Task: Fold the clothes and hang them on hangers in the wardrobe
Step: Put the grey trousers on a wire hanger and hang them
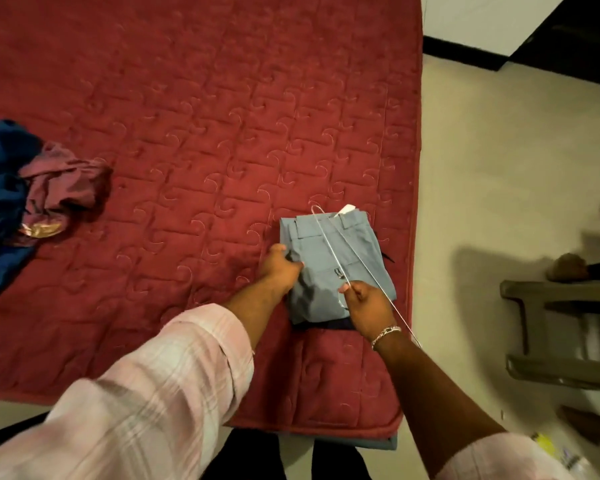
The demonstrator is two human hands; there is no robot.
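Folded grey-blue trousers (329, 251) lie on the red quilted mattress (194, 133), near its right edge, on top of a dark folded garment that shows only at its lower edge. A thin metal wire hanger (329, 233) rests across the trousers. My right hand (368, 306) pinches the hanger at its near end, by the hook. My left hand (281, 268) grips the left edge of the folded trousers.
A heap of unfolded clothes, navy blue (0, 202) and maroon (63, 181), lies at the mattress's left. On the pale floor to the right stand a grey plastic stool (561, 334) and another person's foot (568, 268). The mattress's edge runs close to my legs.
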